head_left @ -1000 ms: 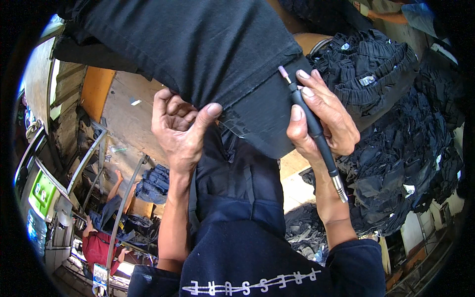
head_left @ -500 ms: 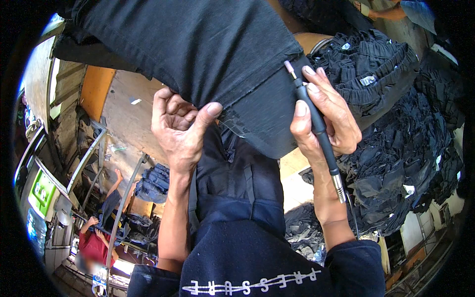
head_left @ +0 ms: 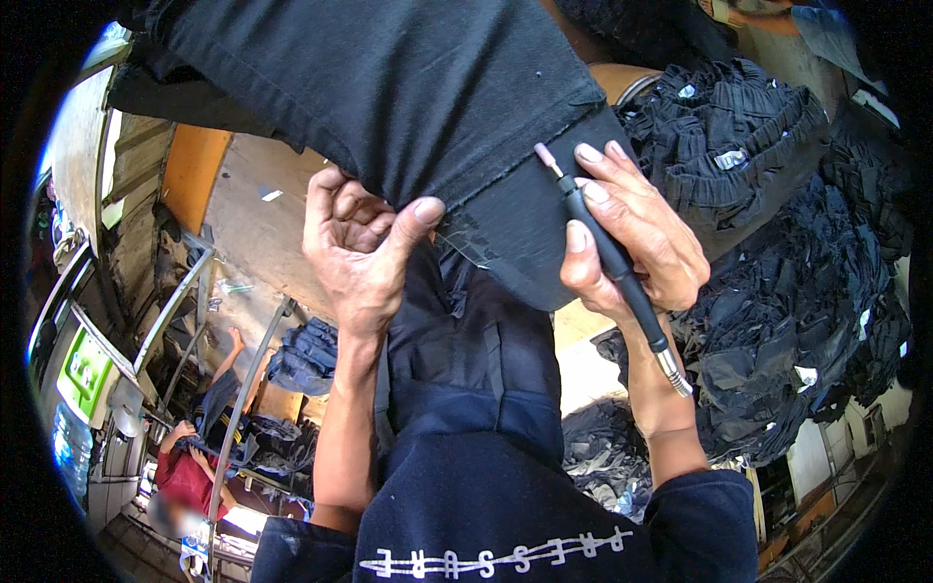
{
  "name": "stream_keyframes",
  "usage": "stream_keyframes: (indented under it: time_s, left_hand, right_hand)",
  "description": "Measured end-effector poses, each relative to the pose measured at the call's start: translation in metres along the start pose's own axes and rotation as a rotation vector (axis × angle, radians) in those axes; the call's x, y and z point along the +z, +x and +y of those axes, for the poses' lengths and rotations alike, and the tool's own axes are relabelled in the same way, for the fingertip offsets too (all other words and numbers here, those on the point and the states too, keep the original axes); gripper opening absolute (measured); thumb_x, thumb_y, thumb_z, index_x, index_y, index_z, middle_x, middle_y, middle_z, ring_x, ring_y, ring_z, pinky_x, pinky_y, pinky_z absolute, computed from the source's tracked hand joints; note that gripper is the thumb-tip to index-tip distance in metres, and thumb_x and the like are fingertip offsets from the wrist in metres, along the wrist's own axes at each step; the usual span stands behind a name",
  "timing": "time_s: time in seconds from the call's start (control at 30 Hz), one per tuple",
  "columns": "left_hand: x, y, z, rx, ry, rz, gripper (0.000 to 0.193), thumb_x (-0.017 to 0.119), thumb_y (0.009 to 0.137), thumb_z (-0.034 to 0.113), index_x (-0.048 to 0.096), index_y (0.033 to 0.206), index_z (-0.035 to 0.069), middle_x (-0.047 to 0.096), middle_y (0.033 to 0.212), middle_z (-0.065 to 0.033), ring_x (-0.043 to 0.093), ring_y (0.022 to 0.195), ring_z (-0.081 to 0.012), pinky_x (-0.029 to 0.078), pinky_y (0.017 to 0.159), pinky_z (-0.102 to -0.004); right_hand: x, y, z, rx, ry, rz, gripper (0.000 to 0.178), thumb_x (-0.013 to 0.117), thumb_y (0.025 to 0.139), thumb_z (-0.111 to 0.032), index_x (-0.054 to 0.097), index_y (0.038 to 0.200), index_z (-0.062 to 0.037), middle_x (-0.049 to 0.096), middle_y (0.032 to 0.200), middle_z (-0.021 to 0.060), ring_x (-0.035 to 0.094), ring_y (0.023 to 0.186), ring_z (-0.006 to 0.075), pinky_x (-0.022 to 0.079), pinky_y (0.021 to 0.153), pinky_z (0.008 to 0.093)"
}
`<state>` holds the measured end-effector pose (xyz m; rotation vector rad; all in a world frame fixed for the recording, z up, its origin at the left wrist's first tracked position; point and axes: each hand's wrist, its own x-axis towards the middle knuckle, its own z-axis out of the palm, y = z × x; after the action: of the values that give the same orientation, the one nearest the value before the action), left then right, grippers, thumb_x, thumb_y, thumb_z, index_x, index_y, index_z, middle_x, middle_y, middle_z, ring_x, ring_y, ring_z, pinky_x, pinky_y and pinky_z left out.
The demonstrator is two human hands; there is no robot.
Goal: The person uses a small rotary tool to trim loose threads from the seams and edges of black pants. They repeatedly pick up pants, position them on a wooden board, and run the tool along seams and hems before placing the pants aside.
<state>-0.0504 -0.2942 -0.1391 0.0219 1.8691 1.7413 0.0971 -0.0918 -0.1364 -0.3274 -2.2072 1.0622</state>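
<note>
A black denim garment point(head_left: 418, 87), apparently a trouser leg, stretches across the upper middle, with a raised, worn seam near its lower edge. My left hand point(head_left: 362, 255) pinches its left edge between thumb and curled fingers, by some loose threads. In my right hand point(head_left: 653, 238) is a black pen-shaped rotary grinder point(head_left: 610, 243) with a metal spring collar at its rear end. Its small pinkish grinding tip points up and left, close to the seam; whether it touches the cloth I cannot tell. My right fingers lie over the garment's right part.
Folded black elastic-waist garments point(head_left: 724, 126) lie at the upper right, above a large heap of black clothing point(head_left: 787, 311). At lower left, a person in a red shirt point(head_left: 190, 481) sits beyond a metal rail point(head_left: 238, 418). More dark clothes point(head_left: 303, 358) lie near that rail.
The grinder's tip has moved left and slightly down along the seam, with my right hand tilting. The garment and my left hand have shifted slightly right.
</note>
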Motion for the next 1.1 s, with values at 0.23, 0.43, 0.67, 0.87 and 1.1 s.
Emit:
stream_keyframes:
  time_s: [0.23, 0.43, 0.67, 0.87, 1.1]
  left_hand:
    - [0.0, 0.001, 0.002, 0.006, 0.028, -0.013, 0.06, 0.096, 0.085, -0.003, 0.051, 0.125, 0.003, 0.043, 0.087, 0.0056, 0.053, 0.073, -0.0037, 0.062, 0.069, -0.0238]
    - [0.0, 0.001, 0.002, -0.014, 0.01, -0.006, 0.062, 0.096, 0.085, -0.003, 0.051, 0.126, 0.003, 0.041, 0.087, 0.0058, 0.052, 0.073, -0.0035, 0.061, 0.068, -0.0228]
    - [-0.001, -0.002, 0.003, 0.001, -0.009, -0.033, 0.059, 0.095, 0.087, 0.0, 0.051, 0.126, 0.004, 0.047, 0.089, 0.005, 0.053, 0.076, -0.004, 0.057, 0.069, -0.0217]
    - [-0.007, -0.008, 0.033, -0.064, 0.135, -0.036, 0.102, 0.096, 0.09, 0.022, 0.026, 0.163, 0.003, 0.057, 0.144, -0.0185, 0.065, 0.118, -0.0238, 0.06, 0.099, -0.0378]
    - [-0.088, 0.083, 0.11, 0.226, 0.524, 0.159, 0.084, 0.09, 0.096, 0.025, 0.042, 0.161, 0.002, 0.054, 0.155, -0.0219, 0.062, 0.133, -0.0299, 0.056, 0.111, -0.0426]
  right_hand:
    - [-0.003, 0.004, -0.002, -0.018, 0.028, -0.074, 0.025, 0.076, 0.088, -0.003, 0.077, 0.111, 0.0066, 0.082, 0.098, 0.0238, 0.082, 0.106, 0.0431, 0.064, 0.101, 0.0601]
    - [0.001, 0.002, 0.001, -0.004, 0.006, 0.017, 0.031, 0.08, 0.085, -0.001, 0.077, 0.115, 0.0039, 0.081, 0.101, 0.0213, 0.082, 0.106, 0.041, 0.065, 0.102, 0.0584]
    - [-0.004, -0.002, -0.001, 0.119, -0.106, 0.113, 0.034, 0.072, 0.104, -0.009, 0.066, 0.134, 0.0063, 0.078, 0.122, 0.0297, 0.077, 0.121, 0.0425, 0.059, 0.111, 0.0547]
    - [-0.025, 0.026, -0.015, 0.687, 0.244, 0.539, 0.044, 0.061, 0.116, -0.038, 0.073, 0.125, 0.0034, 0.079, 0.112, 0.0164, 0.076, 0.107, 0.0243, 0.058, 0.105, 0.0402]
    - [0.012, 0.08, -0.03, 0.481, -0.075, 0.283, 0.024, 0.084, 0.097, -0.017, 0.07, 0.113, -0.0058, 0.073, 0.09, 0.0099, 0.071, 0.083, 0.0188, 0.056, 0.077, 0.0391]
